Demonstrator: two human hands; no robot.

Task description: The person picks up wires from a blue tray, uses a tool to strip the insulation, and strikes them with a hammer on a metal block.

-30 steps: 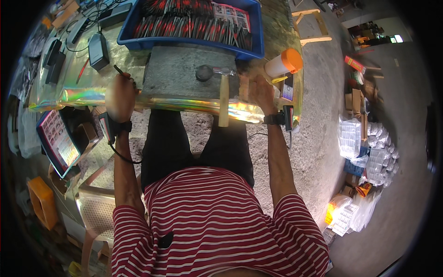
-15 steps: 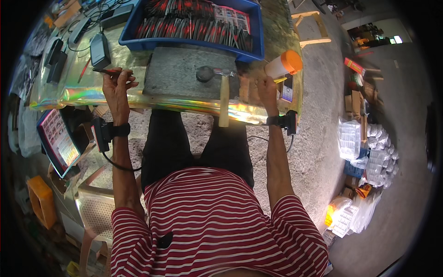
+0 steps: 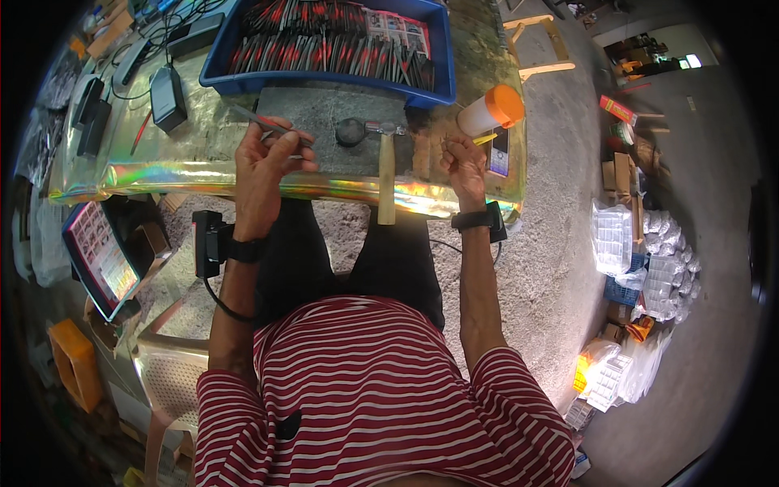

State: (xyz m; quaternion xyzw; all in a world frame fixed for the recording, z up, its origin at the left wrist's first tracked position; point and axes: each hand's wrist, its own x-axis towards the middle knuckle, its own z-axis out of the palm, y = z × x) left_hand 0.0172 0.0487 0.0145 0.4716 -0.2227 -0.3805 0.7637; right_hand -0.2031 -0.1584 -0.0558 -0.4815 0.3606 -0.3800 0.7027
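Note:
My left hand (image 3: 258,174) pinches a slim, dark and red tool (image 3: 272,124) with a thin grey end pointing up to the left, over the left edge of a dark flat slab (image 3: 296,104). To the right, my right hand (image 3: 464,166) has its fingertips pressed together; anything between them is too small to name. It is just below a clear jar (image 3: 479,119) with an orange lid, beside a yellow-handled item (image 3: 484,140). Between the hands lies a hammer (image 3: 387,170), head on the slab, wooden handle jutting past the table's front edge.
A blue tray (image 3: 324,79) packed with similar slim black and red pieces stands behind the slab. At the left are a dark rectangular device (image 3: 167,97), cables and a thin red stick (image 3: 141,134). A flat printed card (image 3: 499,154) lies by the right edge.
My left hand has moved right with the slim tool, from the bare table to the slab's edge. My right hand has shifted slightly left, away from the jar, fingers turned upward.

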